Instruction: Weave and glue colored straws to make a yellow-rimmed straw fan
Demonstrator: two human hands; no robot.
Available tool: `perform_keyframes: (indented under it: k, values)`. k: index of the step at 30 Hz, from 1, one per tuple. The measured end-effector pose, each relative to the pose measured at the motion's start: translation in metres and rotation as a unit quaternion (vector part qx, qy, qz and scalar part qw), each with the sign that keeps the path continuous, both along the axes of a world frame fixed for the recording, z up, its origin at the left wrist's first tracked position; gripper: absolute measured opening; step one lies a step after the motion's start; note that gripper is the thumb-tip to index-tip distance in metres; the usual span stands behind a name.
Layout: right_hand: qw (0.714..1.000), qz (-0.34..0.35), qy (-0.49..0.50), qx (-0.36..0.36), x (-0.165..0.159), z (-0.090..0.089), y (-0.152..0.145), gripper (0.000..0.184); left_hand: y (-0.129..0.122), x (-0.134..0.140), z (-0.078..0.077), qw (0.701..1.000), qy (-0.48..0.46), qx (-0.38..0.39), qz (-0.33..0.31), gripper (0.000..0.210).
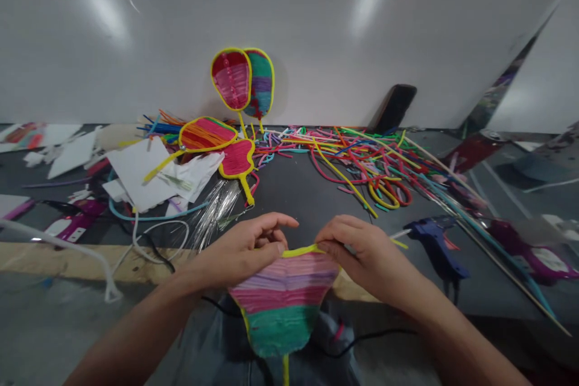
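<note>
A hand fan point(283, 301) made of pipe cleaners, banded in pink, purple, magenta and green, hangs at the table's front edge with its yellow handle pointing down. A yellow pipe cleaner point(299, 251) runs along its upper edge. My left hand point(253, 247) grips the fan's upper left edge, thumb on the yellow border and forefinger stretched out. At the upper right corner, my right hand point(362, 253) pinches the yellow pipe cleaner against the fan. The fingers behind the fan are hidden.
Two finished-looking fans point(231, 79) lean on the white partition point(136, 54); two more point(237, 158) lie below. Loose pipe cleaners point(353, 160) spread across the dark table. A blue glue gun point(436, 250) rests at right, a phone point(395, 107) leans behind, and paper scraps point(145, 172) and cables lie left.
</note>
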State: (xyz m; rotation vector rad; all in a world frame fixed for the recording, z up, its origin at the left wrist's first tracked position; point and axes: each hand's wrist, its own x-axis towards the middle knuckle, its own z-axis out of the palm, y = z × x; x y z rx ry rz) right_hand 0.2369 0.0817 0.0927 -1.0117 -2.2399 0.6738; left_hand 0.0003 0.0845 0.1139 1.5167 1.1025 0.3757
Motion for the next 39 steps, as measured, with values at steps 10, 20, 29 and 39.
perform_keyframes:
  k: [10,20,29,39]
  values:
    - [0.999,-0.035,-0.033,0.017,-0.009,0.004,-0.004,0.015,0.0,-0.002,-0.002,1.0,-0.002,0.004,-0.005,0.04]
    - [0.992,-0.118,0.038,-0.027,0.012,-0.007,-0.012,0.014,0.0,-0.005,-0.001,1.0,-0.004,0.009,0.005,0.041]
    - [0.995,-0.081,0.045,-0.02,0.016,-0.011,-0.025,0.015,-0.001,-0.003,-0.002,1.0,0.0,0.021,0.014,0.039]
    - [0.996,-0.075,0.034,0.027,0.008,-0.014,-0.027,0.015,-0.002,-0.002,-0.003,1.0,-0.003,-0.013,0.027,0.043]
